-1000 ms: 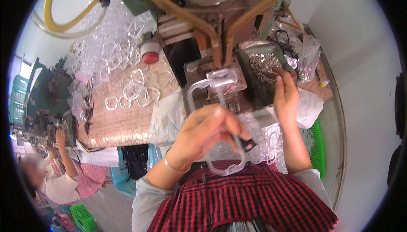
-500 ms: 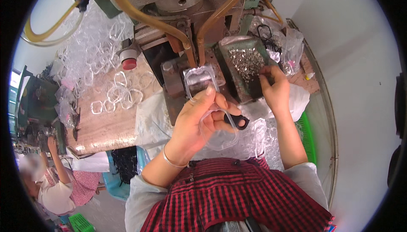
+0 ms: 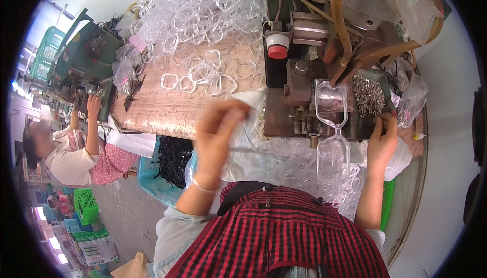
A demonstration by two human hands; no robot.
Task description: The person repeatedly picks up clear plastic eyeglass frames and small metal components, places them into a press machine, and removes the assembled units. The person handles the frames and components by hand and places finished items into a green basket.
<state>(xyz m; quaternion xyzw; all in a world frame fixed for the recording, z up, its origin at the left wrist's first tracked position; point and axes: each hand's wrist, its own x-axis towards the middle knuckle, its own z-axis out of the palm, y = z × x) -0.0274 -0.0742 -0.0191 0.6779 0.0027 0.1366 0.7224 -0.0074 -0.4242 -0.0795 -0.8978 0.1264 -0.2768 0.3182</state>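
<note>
A clear plastic glasses frame (image 3: 346, 148) rests with one rim on the metal press fixture (image 3: 299, 92); its other rim hangs over the front edge. Neither hand touches it. My left hand (image 3: 215, 133), blurred by motion, is left of the fixture with its fingers curled in. A thin dark item sticks out from it, too smeared to name. At the near edge of the green tray (image 3: 388, 87) is my right hand (image 3: 383, 143), thumb and fingers pinched together. Whatever they hold is too small to make out. Small shiny metal parts (image 3: 369, 95) lie heaped in the tray.
A large pile of clear frames (image 3: 203, 9) covers the back of the wooden table (image 3: 157, 110). Brown hoses (image 3: 342, 24) hang above the fixture, beside a red button (image 3: 277, 51). Further left, a co-worker (image 3: 76, 146) sits at another machine. A blue bin (image 3: 152, 176) holds dark pieces.
My left hand has let go of the clear glasses frame and moved left, leaving it on the fixture. My right hand stays at the tray, now with fingers pinched. The view has turned left.
</note>
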